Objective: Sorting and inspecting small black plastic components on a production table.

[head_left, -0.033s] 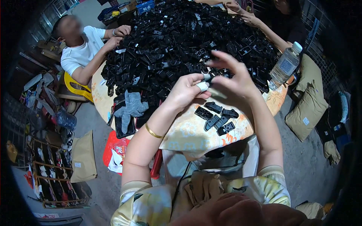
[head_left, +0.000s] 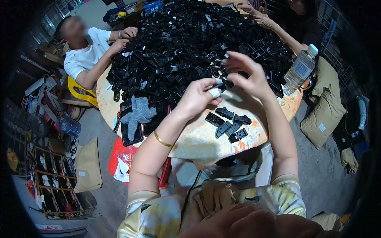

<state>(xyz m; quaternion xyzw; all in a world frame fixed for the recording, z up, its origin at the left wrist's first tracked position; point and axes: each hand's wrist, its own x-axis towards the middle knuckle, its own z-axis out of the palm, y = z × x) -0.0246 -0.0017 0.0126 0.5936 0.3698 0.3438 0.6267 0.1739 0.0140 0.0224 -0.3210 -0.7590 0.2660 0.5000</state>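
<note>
Table point(head_left: 190, 147), largely hidden under a black pile point(head_left: 178, 43). The right hand point(head_left: 253, 81), blurred, is half open, no grip visible; the left hand point(head_left: 196, 95) curls inward, its hold unclear. Loose parts point(head_left: 227, 127) lie below; one dark bit point(head_left: 226, 82) between fingertips is indistinct.

It appears to be a makeshift workshop: a round bench point(head_left: 104, 99) bears a heap of loose black parts point(head_left: 190, 37) at twelve o'clock, with one person point(head_left: 87, 53) at ten and another person point(head_left: 307, 33) at two. Stuffed tan sacks point(head_left: 323, 117) lie at three; a loaded rack point(head_left: 59, 187) stands on grey floor point(head_left: 115, 202) at eight.
</note>
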